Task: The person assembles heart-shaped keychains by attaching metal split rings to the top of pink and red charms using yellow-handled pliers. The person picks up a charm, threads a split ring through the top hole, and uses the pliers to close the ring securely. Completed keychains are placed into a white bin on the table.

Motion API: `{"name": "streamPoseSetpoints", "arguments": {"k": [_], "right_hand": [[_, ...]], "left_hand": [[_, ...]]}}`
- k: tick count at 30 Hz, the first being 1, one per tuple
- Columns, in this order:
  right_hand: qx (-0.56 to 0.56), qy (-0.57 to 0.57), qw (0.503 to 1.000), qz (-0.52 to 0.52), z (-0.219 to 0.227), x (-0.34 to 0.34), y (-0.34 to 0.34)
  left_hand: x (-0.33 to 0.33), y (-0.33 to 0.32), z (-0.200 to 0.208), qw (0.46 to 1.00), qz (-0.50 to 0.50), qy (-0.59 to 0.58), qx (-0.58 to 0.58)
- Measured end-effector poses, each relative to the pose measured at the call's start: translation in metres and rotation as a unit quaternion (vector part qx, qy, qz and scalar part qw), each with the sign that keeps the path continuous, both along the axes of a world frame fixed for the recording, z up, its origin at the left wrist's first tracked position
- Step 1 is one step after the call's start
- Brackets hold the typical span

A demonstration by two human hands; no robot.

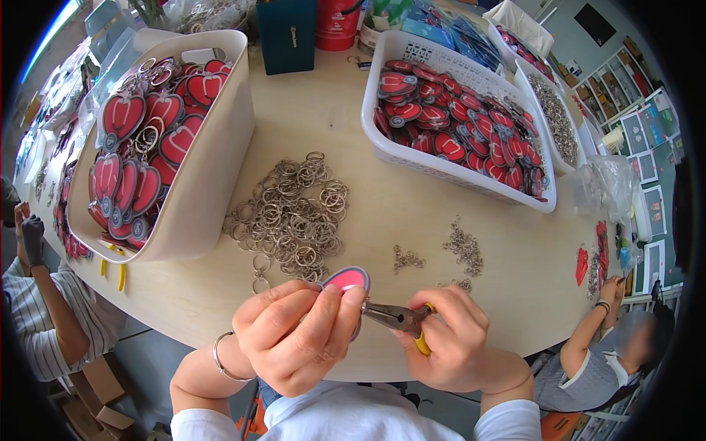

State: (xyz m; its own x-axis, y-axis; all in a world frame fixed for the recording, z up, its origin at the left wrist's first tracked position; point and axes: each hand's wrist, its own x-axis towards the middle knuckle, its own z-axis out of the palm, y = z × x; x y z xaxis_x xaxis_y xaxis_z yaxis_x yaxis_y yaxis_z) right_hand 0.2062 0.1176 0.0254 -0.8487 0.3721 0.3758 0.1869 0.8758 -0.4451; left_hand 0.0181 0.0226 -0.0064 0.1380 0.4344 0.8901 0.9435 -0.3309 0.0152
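Observation:
My left hand (298, 342) is closed on a red and pink charm with a grey rim (347, 278), pinched between thumb and fingers. In my right hand (450, 334) are metal pliers with yellow handles (392, 316). The pliers' jaws reach the charm's edge beside my left fingertips; whether they grip a small link there is too small to tell. Beyond my left hand lies a heap of silver key rings (290, 213). Small metal links lie in little piles (463, 246) (408, 259) beyond my right hand.
A cream bin (228, 147) at left holds red charms fitted with rings. A white basket (456, 173) at back right is full of red charms. Behind are a dark green box (285, 44) and red tub (338, 26). People work at left (55, 316) and right (596, 360).

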Motion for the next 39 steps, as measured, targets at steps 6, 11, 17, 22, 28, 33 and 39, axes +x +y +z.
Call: {"name": "streamPoseSetpoints", "arguments": {"k": [6, 11, 17, 22, 28, 33, 39], "right_hand": [[-0.008, -0.006, 1.000, 0.027, 0.002, 0.002, 0.005], [0.005, -0.004, 0.999, 0.044, 0.004, 0.000, 0.012], [0.003, 0.001, 1.000, 0.031, 0.006, -0.001, 0.010], [-0.030, -0.026, 0.998, 0.053, 0.010, 0.004, 0.010], [-0.032, -0.024, 0.998, 0.056, 0.008, 0.005, 0.016], [-0.043, 0.049, 0.996, -0.059, 0.005, 0.002, 0.067], [0.168, -0.047, 0.931, -0.322, -0.004, 0.007, 0.179]], "left_hand": [[0.002, 0.004, 0.001, 0.999, 0.018, -0.031, 0.037], [-0.001, 0.001, 0.003, 1.000, 0.009, -0.018, 0.020], [-0.004, -0.009, 0.006, 0.999, -0.003, 0.015, -0.046], [-0.001, -0.001, 0.003, 1.000, 0.013, 0.007, 0.016], [-0.007, 0.005, 0.012, 1.000, -0.012, -0.001, -0.009], [-0.025, -0.007, 0.050, 0.972, 0.182, 0.011, -0.150], [-0.134, 0.001, 0.105, 0.914, 0.405, -0.009, 0.009]]}}
